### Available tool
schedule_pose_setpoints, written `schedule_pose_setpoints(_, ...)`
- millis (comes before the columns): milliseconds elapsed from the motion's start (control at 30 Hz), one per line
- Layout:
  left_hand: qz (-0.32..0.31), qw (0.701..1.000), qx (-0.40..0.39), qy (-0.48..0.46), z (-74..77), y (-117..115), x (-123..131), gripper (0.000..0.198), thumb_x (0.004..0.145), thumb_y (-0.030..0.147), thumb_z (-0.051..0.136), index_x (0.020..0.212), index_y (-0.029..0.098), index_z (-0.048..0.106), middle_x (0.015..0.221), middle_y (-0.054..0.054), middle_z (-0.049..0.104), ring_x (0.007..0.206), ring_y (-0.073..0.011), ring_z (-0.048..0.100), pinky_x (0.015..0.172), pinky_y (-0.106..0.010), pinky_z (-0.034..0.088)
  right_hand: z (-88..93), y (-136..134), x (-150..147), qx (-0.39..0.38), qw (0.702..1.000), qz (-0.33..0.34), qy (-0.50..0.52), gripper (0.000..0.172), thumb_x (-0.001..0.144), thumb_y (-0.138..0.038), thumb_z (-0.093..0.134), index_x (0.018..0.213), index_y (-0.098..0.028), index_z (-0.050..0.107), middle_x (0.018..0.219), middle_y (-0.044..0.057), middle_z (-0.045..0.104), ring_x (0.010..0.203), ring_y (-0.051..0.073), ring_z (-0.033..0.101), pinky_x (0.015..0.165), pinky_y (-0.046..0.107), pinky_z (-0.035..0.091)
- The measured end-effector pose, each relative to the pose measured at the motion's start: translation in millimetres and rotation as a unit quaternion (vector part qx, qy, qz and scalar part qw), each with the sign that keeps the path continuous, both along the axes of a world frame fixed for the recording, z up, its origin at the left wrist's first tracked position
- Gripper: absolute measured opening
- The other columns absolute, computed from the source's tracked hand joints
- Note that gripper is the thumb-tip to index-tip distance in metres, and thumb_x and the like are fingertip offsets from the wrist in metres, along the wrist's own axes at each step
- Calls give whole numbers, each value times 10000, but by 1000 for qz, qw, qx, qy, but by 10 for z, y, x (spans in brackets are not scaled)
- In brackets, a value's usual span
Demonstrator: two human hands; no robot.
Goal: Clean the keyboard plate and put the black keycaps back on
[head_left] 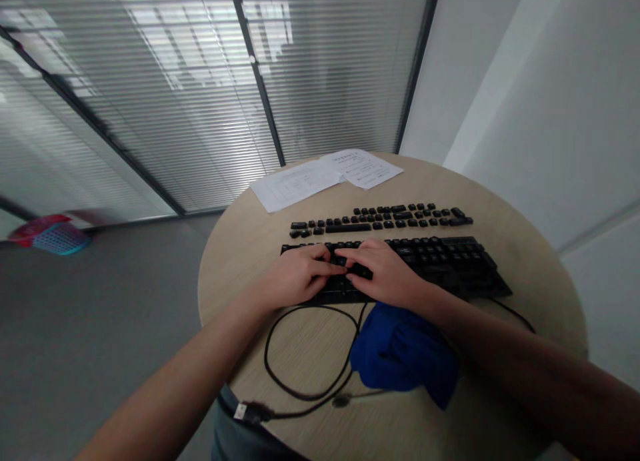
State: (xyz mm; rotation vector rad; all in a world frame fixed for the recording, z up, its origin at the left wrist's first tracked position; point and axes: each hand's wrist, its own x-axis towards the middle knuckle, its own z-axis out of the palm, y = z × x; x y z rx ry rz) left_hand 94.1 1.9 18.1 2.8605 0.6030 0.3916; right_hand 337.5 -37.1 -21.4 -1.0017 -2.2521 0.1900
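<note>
Both hands rest on the left part of a black keyboard lying on a round wooden table. My left hand has its fingers apart and reaching right over the keys. Facing it, my right hand also has its fingers spread, with the tips at the keys. The fingertips of the two hands nearly meet; whether a small key lies between them is too dark to tell. Beyond the keyboard, loose black keycaps stand in rows, with a long space bar among them.
White printed sheets lie at the table's far edge. A blue cloth sits below my right hand. A black cable loops at the front, its USB plug near the edge. A red and blue basket stands on the floor at left.
</note>
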Motion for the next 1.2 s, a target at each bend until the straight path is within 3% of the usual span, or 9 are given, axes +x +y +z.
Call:
schedule_pose_setpoints(233, 4, 1000, 9, 9, 3, -13, 6, 451, 916, 93, 509, 1287, 252, 710, 995, -61, 624, 909, -189, 620, 805, -324, 522, 78, -30, -1, 36, 999, -6, 33, 500, 850, -59, 516, 1306, -221, 644, 1108, 86, 711, 1033, 251, 614, 955, 448, 480)
schedule_pose_setpoints(500, 18, 999, 22, 34, 24, -23, 35, 411, 904, 112, 536, 1223, 272, 739, 971, -51, 611, 851, -177, 617, 747, -294, 508, 15, 16, 58, 26, 993, -64, 101, 567, 775, -3, 488, 1247, -252, 679, 1018, 56, 714, 1009, 248, 633, 954, 445, 504)
schedule_pose_setpoints(667, 24, 999, 34, 35, 20, -45, 49, 364, 883, 129, 557, 1153, 262, 762, 969, -52, 612, 826, -173, 614, 739, -291, 505, 24, 10, 49, 23, 991, -83, 105, 493, 797, -24, 505, 1190, -247, 703, 968, 52, 713, 956, 237, 640, 910, 422, 513)
schedule_pose_setpoints(833, 17, 998, 61, 18, -9, -43, 6, 360, 894, 154, 570, 1180, 271, 756, 936, -52, 598, 805, -180, 606, 712, -299, 506, 154, 46, 197, 84, 990, -102, 48, 363, 863, -75, 524, 1115, -230, 733, 969, 75, 732, 939, 248, 637, 884, 436, 504)
schedule_pose_setpoints(967, 5, 997, 78, -15, -30, -35, -12, 290, 943, 247, 589, 1178, 266, 757, 976, -65, 598, 852, -197, 612, 760, -333, 521, 317, 317, 453, 89, 987, -126, -46, 237, 901, -143, 568, 1005, -215, 768, 989, 88, 751, 970, 261, 650, 912, 458, 495)
schedule_pose_setpoints(1067, -4, 996, 82, -33, -38, -28, 2, 234, 941, 290, 627, 1119, 262, 775, 975, -65, 598, 846, -199, 599, 768, -346, 515, 412, 691, 588, 46, 984, -135, -111, 173, 890, -175, 629, 946, -217, 788, 976, 76, 766, 958, 253, 675, 930, 455, 501)
schedule_pose_setpoints(1200, -12, 995, 84, -44, -46, -22, 21, 224, 949, 352, 638, 1088, 250, 781, 973, -69, 602, 853, -211, 588, 795, -372, 504, 462, 1204, 593, -38, 972, -200, -118, 139, 852, -218, 711, 954, -223, 805, 995, 70, 782, 994, 255, 701, 958, 444, 519)
